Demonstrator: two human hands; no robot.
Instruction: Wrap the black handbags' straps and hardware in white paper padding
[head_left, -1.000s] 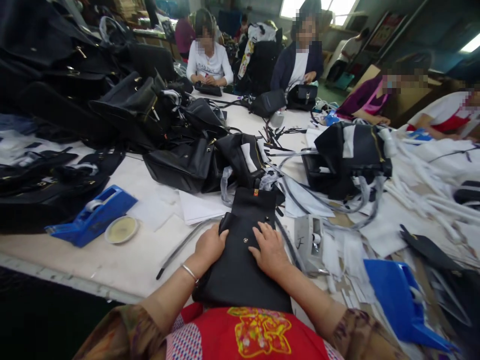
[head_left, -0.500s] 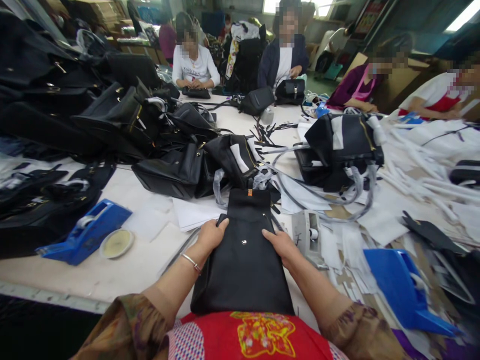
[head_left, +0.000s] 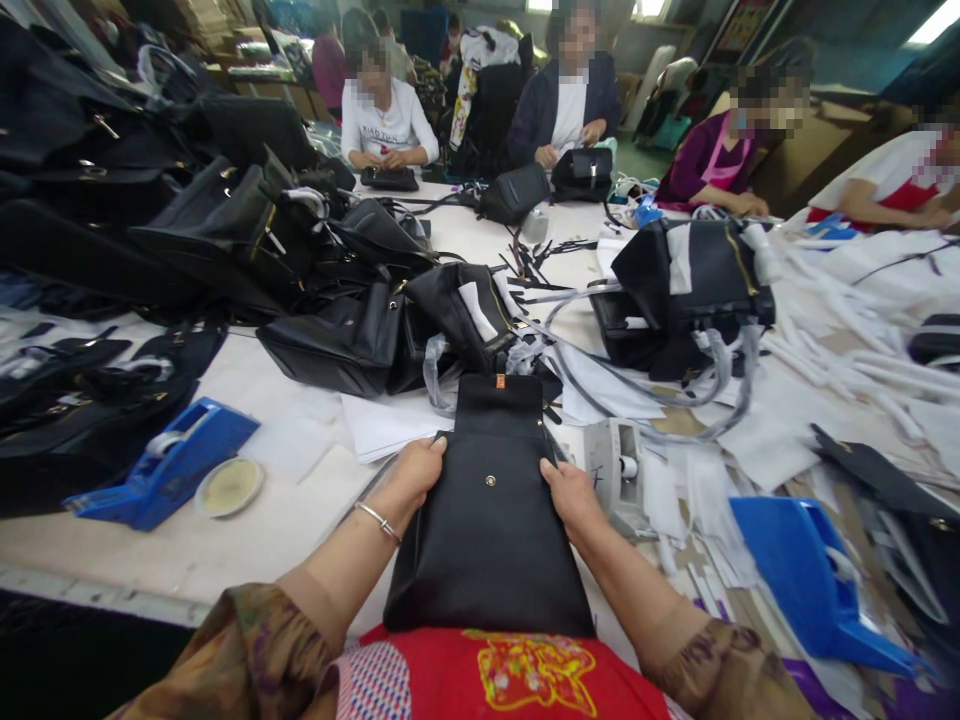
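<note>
A black handbag lies in front of me, its near end against my red apron. Its flap is folded back away from me, with an orange-tagged clasp at the tip, and a small round metal stud shows on the front panel. My left hand grips the bag's upper left edge, thumb on top and fingers hidden underneath. On the upper right edge my right hand holds it the same way. Just beyond the flap sits another black bag with white paper on it.
Blue tape dispensers stand at left and right. Beside the left one is a round dish. A grey tape dispenser stands near my right hand. Black bags pile up at left; paper scraps cover the right. Several people work across the table.
My right hand has shifted slightly right along the bag's edge, and my left hand slightly left. The bag's upper edge looks spread a little wider. Its flap stays folded back.
</note>
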